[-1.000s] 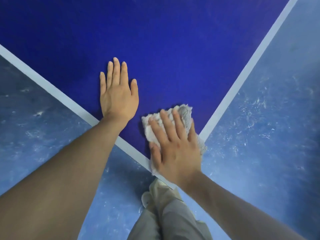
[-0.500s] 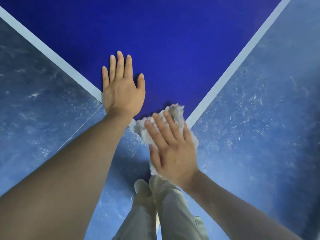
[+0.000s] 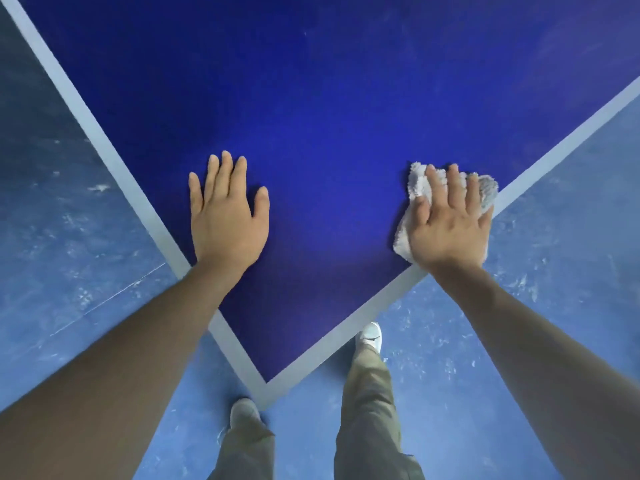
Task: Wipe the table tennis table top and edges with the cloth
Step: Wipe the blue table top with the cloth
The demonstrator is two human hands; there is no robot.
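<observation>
Tabletop (image 3: 329,109): dark blue, white edge lines meeting at the near corner.
Left hand (image 3: 228,216): flat, fingers straight, bracing left of that corner.
Right hand (image 3: 450,223): fingers spread, pressing the cloth.
Cloth (image 3: 417,183): fluffy white, right of the corner, touching the edge line; likely soft, light, best held under the palm.

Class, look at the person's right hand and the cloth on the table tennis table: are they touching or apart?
Touching. The head view shows the right hand lying flat on the cloth, straight fingers spread over it, pressing it onto the table tennis table near the white edge line.
</observation>
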